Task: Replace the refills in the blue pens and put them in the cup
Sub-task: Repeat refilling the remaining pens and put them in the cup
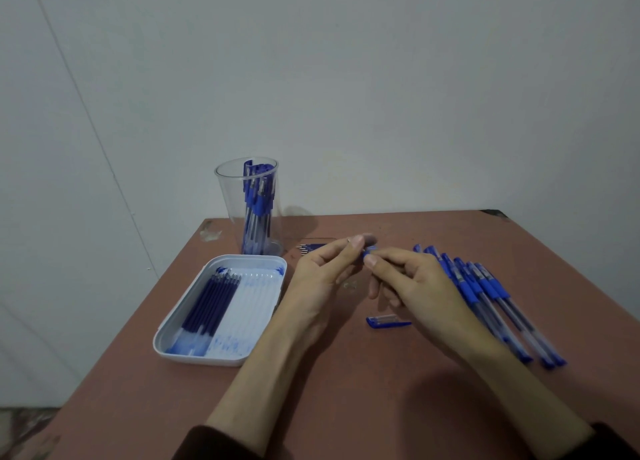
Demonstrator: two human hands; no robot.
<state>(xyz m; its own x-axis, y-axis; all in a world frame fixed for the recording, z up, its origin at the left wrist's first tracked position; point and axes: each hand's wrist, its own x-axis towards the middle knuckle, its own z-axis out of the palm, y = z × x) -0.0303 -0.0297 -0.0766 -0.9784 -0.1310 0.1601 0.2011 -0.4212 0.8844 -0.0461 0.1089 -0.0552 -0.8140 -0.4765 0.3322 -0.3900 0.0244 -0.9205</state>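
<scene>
Left hand [325, 272] and right hand [412, 283] together, pinching one pen [370, 250]. Refills [211, 300] lie left, tips away; left hand nearer.

A single wide-angle camera worn on the person's head looks forward and down across the desk [363, 390]. It sits close enough that both forearms enter from the bottom edge and the left hand [322, 276] and right hand [412, 279] meet near frame centre. A pale wall [346, 78] fills the upper half.
</scene>
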